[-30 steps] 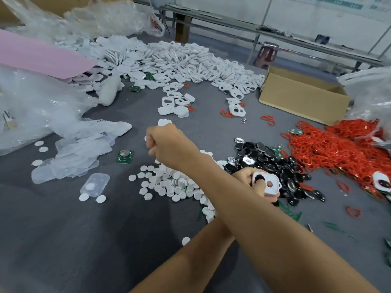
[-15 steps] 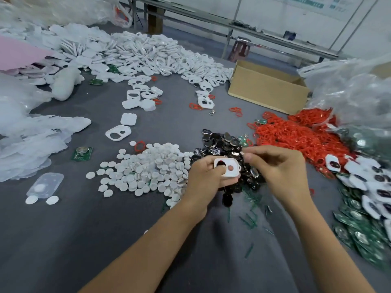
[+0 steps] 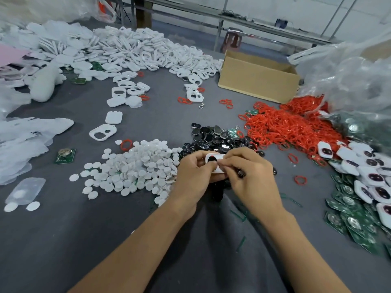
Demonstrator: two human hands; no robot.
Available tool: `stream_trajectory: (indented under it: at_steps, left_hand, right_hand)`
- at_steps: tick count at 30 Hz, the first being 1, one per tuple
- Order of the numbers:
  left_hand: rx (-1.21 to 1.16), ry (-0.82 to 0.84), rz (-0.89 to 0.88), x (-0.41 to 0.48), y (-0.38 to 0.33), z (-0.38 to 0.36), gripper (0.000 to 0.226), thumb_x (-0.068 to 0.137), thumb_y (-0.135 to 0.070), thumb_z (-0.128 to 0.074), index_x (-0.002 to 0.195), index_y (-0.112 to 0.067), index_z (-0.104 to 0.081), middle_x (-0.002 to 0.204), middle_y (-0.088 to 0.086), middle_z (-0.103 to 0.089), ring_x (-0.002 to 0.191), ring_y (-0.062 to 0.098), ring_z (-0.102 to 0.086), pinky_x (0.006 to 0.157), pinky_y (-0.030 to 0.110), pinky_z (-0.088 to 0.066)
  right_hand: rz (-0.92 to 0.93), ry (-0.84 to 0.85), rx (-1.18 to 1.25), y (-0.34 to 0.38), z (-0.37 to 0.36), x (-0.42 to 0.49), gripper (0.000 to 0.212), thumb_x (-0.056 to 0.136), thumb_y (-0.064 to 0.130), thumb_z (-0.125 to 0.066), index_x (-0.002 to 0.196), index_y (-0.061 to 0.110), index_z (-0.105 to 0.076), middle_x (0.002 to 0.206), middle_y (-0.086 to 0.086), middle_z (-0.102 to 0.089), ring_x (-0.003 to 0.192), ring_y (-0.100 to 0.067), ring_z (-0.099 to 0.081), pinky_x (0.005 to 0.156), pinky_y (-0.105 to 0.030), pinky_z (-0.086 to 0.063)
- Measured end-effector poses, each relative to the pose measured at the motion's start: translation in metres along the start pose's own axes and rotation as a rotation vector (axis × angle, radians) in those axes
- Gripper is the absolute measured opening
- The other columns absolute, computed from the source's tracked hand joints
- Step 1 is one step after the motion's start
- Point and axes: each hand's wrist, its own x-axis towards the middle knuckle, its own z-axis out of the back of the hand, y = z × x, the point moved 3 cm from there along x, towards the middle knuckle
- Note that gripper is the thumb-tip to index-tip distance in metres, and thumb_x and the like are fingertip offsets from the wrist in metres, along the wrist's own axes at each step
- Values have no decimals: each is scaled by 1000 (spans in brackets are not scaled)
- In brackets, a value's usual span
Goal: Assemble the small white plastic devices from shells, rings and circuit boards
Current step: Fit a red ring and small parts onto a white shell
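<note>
Now that the right hand (image 3: 249, 174) is back from its reach over to the white discs (image 3: 137, 166), both hands have closed in on one white shell (image 3: 219, 170), so I'd guess a disc is getting seated (can't actually see it under the fingertips). Going left to right: floppy translucent film (image 3: 25, 134), a green circuit board (image 3: 64, 155) with a shiny coin cell, the matte, chalky-looking discs, then the left hand (image 3: 194, 172) curled round the shell's left end while the right pinches its right edge, just above the glossy black ovals (image 3: 220, 138). Further right are rubbery red rings (image 3: 296, 127) and stacked boards (image 3: 359, 225).
</note>
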Motion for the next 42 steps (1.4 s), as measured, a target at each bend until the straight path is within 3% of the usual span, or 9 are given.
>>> stream_trajectory:
  at_steps: [2, 6, 8, 19, 25, 32, 37, 42]
  left_hand:
    - [-5, -4, 7, 0, 0, 0, 20, 92, 4, -55, 96, -7, -71, 91, 11, -74, 83, 19, -72, 74, 29, -60]
    - [-8, 0, 7, -2, -2, 0, 19, 92, 6, -55, 99, -5, -69, 94, 13, -74, 87, 22, -73, 75, 30, -60]
    - [-7, 0, 2, -2, -2, -1, 19, 92, 6, -55, 102, -3, -69, 96, 15, -74, 90, 24, -73, 78, 32, -60]
    - [-18, 28, -3, -3, -3, 0, 20, 87, 10, -62, 101, -3, -69, 94, 13, -74, 87, 23, -73, 76, 29, -60]
    - [-55, 48, 15, -3, -4, 1, 21, 88, 10, -61, 104, -1, -68, 92, 12, -74, 82, 18, -73, 73, 25, -60]
    - [-51, 60, 36, -3, -4, 0, 21, 87, 10, -62, 103, -1, -68, 93, 13, -73, 82, 19, -72, 73, 26, -60]
    - [2, 75, 19, -3, -4, 0, 21, 87, 7, -64, 104, -4, -69, 97, 14, -73, 84, 20, -73, 74, 27, -60]
    - [27, 52, 10, -3, -4, -1, 19, 88, 8, -62, 102, -2, -69, 92, 14, -73, 79, 20, -72, 73, 30, -61]
  right_hand:
    - [-23, 3, 20, -1, 0, 0, 11, 77, -3, -72, 82, 6, -76, 88, -5, -67, 77, -21, -64, 71, -31, -51]
    - [-113, 7, 77, -6, 2, 2, 13, 72, -4, -76, 77, 8, -76, 88, -4, -65, 77, -11, -59, 72, -7, -41]
    - [-169, 22, 130, -7, 2, 2, 15, 71, -4, -76, 76, 10, -77, 89, -4, -65, 79, -6, -57, 72, -3, -38]
    - [-406, 27, 331, -13, -3, 2, 21, 73, -1, -76, 80, 19, -75, 74, 12, -64, 63, -9, -57, 59, -11, -42]
    - [-417, 15, 381, -14, 0, 2, 23, 74, 1, -77, 77, 23, -75, 82, 12, -69, 72, -12, -62, 67, -18, -49]
    - [-288, 10, 196, -10, -1, 4, 18, 71, -1, -76, 74, 16, -72, 83, 10, -66, 71, -8, -60, 67, -21, -48]
    - [-362, -17, 228, -10, -3, 3, 15, 70, -5, -76, 71, 9, -73, 82, 6, -69, 70, -8, -62, 66, -26, -50]
    - [-572, 31, 366, -12, 1, 5, 25, 68, 3, -81, 76, 20, -64, 68, 4, -67, 52, -8, -56, 52, -18, -48]
